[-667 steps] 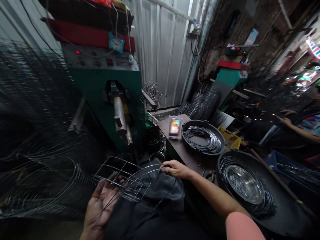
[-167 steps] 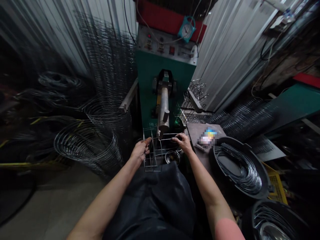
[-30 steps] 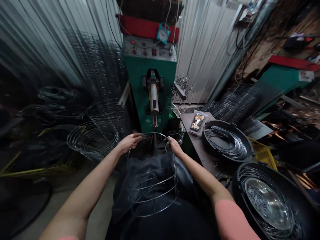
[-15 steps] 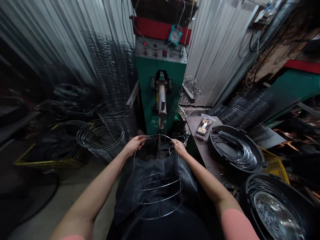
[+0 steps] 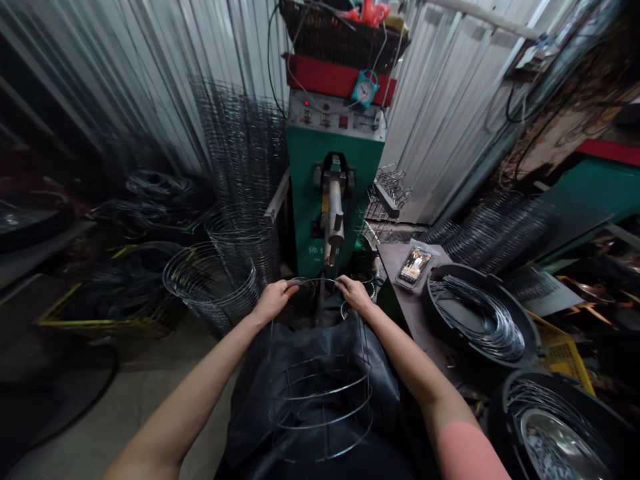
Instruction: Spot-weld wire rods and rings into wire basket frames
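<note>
Both hands grip the far rim of a round wire basket frame [image 5: 325, 423], whose hoops and upright wires hang over my dark apron. My left hand [image 5: 273, 300] closes on the rim at its left side, fingers wrapped round the wire. On the right side of the same rim my right hand [image 5: 354, 295] pinches the wire between thumb and fingers. The stretch of rim between the hands lies just in front of the electrode tip [image 5: 330, 255] of a green spot welder [image 5: 303, 167]. Whether wire and tip touch I cannot tell.
Stacked wire frames [image 5: 235, 147] stand left of the machine, near a yellow crate [image 5: 100, 325]. To the right, a bench [image 5: 393, 257] bears a phone in a plastic sleeve [image 5: 415, 265] and a black tray [image 5: 430, 307] of wire rings. A second black tray [image 5: 500, 393] holds a metal bowl [image 5: 530, 427].
The camera view has shifted, so the machine sits lower and further right. My right hand has come closer to my left along the rim; both still hold the frame.
</note>
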Demonstrator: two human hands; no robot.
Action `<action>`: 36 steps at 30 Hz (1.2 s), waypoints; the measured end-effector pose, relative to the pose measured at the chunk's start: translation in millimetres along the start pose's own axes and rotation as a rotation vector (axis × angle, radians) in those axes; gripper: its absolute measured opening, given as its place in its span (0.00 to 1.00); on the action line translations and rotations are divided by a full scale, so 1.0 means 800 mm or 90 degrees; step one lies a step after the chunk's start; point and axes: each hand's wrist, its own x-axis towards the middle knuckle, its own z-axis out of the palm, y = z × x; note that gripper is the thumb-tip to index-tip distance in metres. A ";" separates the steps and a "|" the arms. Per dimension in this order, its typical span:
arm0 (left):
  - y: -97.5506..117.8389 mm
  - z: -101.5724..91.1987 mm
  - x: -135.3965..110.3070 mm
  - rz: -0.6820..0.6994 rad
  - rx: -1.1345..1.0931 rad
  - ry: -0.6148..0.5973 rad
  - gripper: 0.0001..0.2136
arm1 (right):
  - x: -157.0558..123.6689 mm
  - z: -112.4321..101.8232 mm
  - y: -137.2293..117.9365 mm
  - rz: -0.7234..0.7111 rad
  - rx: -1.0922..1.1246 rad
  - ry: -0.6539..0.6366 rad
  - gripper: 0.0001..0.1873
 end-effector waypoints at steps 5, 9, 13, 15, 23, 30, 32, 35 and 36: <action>0.004 0.007 -0.004 0.035 -0.004 -0.021 0.18 | -0.009 -0.008 -0.009 -0.027 -0.274 -0.079 0.20; 0.004 0.009 -0.002 0.049 0.018 -0.050 0.18 | -0.010 -0.012 -0.019 -0.043 -0.380 -0.132 0.22; 0.003 0.008 0.004 0.119 0.121 -0.032 0.17 | -0.006 -0.012 -0.023 -0.051 -0.381 -0.139 0.22; 0.005 0.008 0.006 0.128 0.183 -0.035 0.17 | -0.004 -0.012 -0.021 -0.038 -0.366 -0.142 0.22; 0.022 0.011 0.012 0.099 0.295 -0.073 0.17 | -0.003 -0.011 -0.011 -0.013 -0.343 -0.142 0.23; 0.020 0.015 0.015 0.109 0.206 -0.077 0.16 | -0.001 -0.007 -0.009 -0.030 -0.326 -0.142 0.23; 0.021 0.017 0.015 0.106 0.208 -0.088 0.17 | -0.001 -0.009 -0.009 -0.029 -0.330 -0.150 0.23; 0.024 0.018 0.022 0.106 0.212 -0.105 0.18 | 0.001 -0.015 -0.009 -0.027 -0.327 -0.153 0.22; 0.025 0.017 0.026 0.109 0.210 -0.107 0.17 | 0.003 -0.018 -0.009 -0.031 -0.317 -0.149 0.21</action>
